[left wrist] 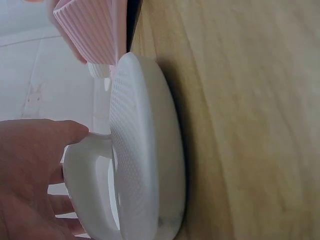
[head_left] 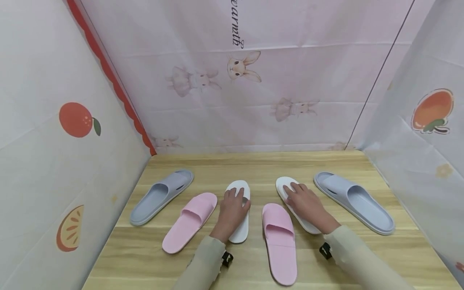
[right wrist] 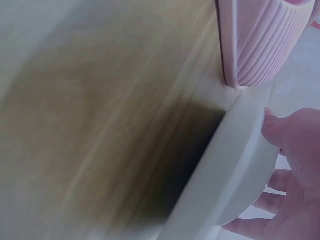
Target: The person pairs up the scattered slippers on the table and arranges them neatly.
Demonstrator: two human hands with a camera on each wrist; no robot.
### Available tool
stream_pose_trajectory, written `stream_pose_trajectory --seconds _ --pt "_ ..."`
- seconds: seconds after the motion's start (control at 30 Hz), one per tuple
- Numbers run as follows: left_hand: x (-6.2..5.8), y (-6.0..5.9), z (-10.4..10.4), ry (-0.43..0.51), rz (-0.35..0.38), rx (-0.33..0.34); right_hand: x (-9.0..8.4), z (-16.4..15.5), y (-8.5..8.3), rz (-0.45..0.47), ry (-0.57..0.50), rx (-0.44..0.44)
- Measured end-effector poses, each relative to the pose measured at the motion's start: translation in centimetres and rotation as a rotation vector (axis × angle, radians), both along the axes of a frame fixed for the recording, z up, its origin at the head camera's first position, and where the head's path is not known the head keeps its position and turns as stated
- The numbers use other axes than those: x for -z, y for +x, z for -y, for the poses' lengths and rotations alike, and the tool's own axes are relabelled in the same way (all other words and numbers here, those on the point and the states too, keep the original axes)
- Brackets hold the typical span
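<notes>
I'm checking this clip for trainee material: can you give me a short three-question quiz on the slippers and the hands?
1. True or false: each hand rests on a white slipper.
2. How many slippers lie on the wooden table?
3. Which slipper lies between the two white ones? A) a pink one B) a blue-grey one C) none

Key
1. True: the left hand rests on the left white slipper, the right hand on the right white slipper.
2. Six: two white, the left pink slipper and right pink slipper, the left blue-grey slipper and right blue-grey slipper.
3. A, the right pink slipper.
</notes>
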State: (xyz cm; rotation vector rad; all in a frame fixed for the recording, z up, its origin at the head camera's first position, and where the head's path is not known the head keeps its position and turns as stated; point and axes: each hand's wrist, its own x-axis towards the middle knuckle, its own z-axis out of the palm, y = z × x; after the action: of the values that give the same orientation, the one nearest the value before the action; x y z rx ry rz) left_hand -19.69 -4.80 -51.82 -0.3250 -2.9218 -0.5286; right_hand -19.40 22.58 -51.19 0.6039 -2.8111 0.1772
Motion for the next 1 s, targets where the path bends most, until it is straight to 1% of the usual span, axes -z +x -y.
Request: stream_pose_trajectory --seconds 0.23,0.43,0.77,1.0 --pt "0.1 -0.7 -0.4 0.002 0.036 -0.009 -0.3 0.6 -0.6 0.022 0.03 0.005" --pt "-0.1 -1.2 -0.7 -0.008 0.024 -0.01 -0.2 1.2 -1.3 0.023 0.031 0.005" --pt "0.0 -2.2 -1.6 -0.002 0.032 -0.025 0.1 2.4 -2.7 -0.028 0.033 0.006" --pt "-0.2 -3.0 -2.1 0.01 0.03 -0.042 -0.2 3.4 -3.6 0.013 0.04 0.036"
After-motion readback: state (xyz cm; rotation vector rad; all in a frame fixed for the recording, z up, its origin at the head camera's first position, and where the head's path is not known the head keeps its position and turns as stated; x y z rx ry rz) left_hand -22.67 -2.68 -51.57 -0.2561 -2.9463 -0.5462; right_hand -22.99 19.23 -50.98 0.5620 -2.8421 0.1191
